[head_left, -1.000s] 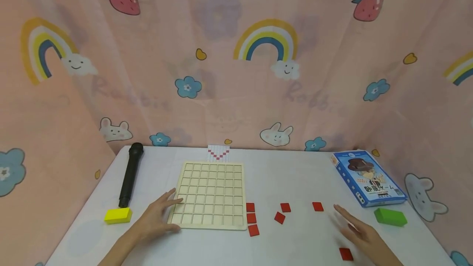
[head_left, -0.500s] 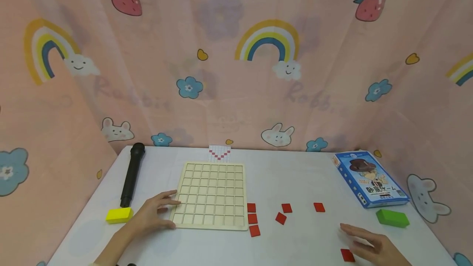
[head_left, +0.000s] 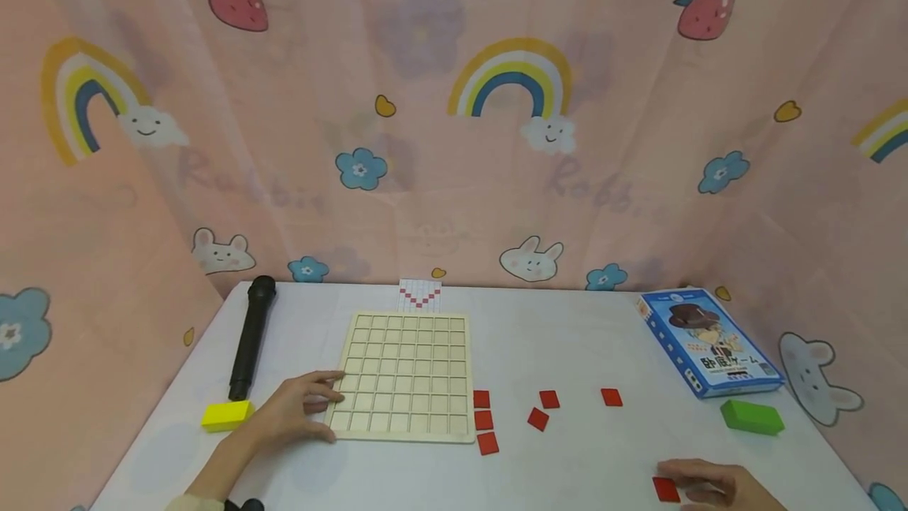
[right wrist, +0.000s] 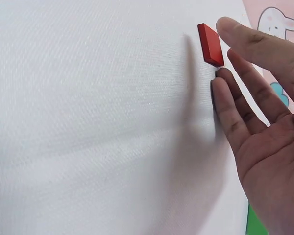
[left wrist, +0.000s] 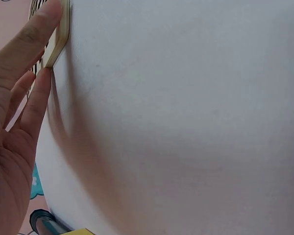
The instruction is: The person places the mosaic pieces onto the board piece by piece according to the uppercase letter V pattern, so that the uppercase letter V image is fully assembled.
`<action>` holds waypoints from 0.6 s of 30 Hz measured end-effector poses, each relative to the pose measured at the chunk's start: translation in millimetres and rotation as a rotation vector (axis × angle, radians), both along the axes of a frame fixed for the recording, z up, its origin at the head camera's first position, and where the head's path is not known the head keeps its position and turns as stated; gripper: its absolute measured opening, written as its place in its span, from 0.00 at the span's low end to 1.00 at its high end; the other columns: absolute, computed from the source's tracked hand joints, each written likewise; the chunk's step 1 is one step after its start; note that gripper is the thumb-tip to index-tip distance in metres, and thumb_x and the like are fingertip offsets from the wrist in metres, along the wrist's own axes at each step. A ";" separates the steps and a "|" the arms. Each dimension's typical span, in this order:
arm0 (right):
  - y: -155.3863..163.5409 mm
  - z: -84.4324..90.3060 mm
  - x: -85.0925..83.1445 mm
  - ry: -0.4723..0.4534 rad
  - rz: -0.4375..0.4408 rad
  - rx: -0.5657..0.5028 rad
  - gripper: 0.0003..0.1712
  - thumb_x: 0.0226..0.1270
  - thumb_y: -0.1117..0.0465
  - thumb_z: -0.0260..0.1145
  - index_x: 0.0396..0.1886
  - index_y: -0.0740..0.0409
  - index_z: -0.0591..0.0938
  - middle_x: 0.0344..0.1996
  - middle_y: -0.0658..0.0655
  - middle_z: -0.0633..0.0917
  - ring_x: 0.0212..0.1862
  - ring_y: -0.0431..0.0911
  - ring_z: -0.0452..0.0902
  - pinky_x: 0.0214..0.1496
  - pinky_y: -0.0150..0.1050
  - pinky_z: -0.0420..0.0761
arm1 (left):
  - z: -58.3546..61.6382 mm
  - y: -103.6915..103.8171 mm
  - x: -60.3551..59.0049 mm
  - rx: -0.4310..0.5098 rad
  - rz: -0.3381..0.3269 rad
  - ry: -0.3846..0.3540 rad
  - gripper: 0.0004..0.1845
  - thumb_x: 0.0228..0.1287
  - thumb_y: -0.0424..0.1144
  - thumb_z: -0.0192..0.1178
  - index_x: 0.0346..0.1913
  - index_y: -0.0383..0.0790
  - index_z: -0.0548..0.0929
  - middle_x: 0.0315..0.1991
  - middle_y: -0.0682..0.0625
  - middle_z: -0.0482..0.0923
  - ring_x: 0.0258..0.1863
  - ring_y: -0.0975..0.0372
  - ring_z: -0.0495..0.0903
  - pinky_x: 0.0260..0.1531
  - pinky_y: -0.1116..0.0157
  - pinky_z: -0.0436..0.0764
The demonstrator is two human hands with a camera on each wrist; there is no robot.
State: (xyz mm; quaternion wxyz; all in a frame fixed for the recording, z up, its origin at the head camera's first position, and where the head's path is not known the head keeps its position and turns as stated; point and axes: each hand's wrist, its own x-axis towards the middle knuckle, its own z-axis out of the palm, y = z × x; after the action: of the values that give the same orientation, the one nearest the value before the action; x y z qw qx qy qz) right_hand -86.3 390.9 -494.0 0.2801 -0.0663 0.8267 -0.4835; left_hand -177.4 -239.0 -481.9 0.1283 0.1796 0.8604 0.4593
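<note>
A pale wooden grid board (head_left: 406,375) lies flat on the white table, its squares bare. My left hand (head_left: 291,408) rests at the board's left edge, fingers fairly straight and thumb by the near corner. In the left wrist view, the left hand (left wrist: 19,103) touches the board's edge (left wrist: 63,29). At the table's near right, my right hand (head_left: 720,483) reaches over beside a red square tile (head_left: 665,489). The right wrist view has the tile (right wrist: 211,45) just off the fingertips of the right hand (right wrist: 264,98), thumb and fingers apart.
Several red tiles (head_left: 484,419) lie right of the board, with one tile (head_left: 612,397) farther right. A patterned card (head_left: 420,295) stands behind the board. A black microphone (head_left: 251,337) and yellow block (head_left: 226,416) lie left; a blue box (head_left: 712,344) and green block (head_left: 752,416) right.
My right hand has come down and nearer the front, to the red tile. My left hand has shifted slightly, its fingers drawing back to the board's left edge.
</note>
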 end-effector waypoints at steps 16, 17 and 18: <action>-2.1 -12.8 -2.0 0.055 -0.096 0.125 0.32 0.59 0.46 0.69 0.53 0.68 0.79 0.45 0.58 0.83 0.38 0.34 0.74 0.48 0.43 0.84 | -0.2 0.5 -0.3 -0.142 0.007 0.109 0.23 0.34 0.46 0.79 0.37 0.45 0.85 0.62 0.41 0.72 0.61 0.41 0.69 0.57 0.57 0.76; -2.4 -13.5 -2.4 0.058 -0.103 0.131 0.33 0.59 0.46 0.69 0.52 0.69 0.79 0.44 0.58 0.83 0.37 0.35 0.74 0.46 0.39 0.84 | -0.3 0.2 -0.5 -0.140 0.004 0.111 0.22 0.34 0.46 0.79 0.37 0.45 0.85 0.62 0.40 0.72 0.61 0.41 0.69 0.56 0.58 0.77; -2.7 -13.9 -3.0 0.060 -0.110 0.137 0.33 0.59 0.46 0.69 0.52 0.69 0.79 0.43 0.58 0.83 0.37 0.36 0.74 0.45 0.37 0.84 | -0.5 -0.1 -0.7 -0.139 0.001 0.115 0.22 0.34 0.46 0.80 0.36 0.45 0.85 0.62 0.40 0.72 0.61 0.40 0.68 0.55 0.59 0.78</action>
State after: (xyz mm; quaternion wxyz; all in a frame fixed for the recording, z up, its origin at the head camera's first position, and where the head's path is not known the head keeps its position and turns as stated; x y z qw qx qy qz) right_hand -89.2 388.2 -508.0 0.2321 -0.0160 0.8683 -0.4382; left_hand -178.0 -239.0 -482.3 0.0906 0.1959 0.8963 0.3873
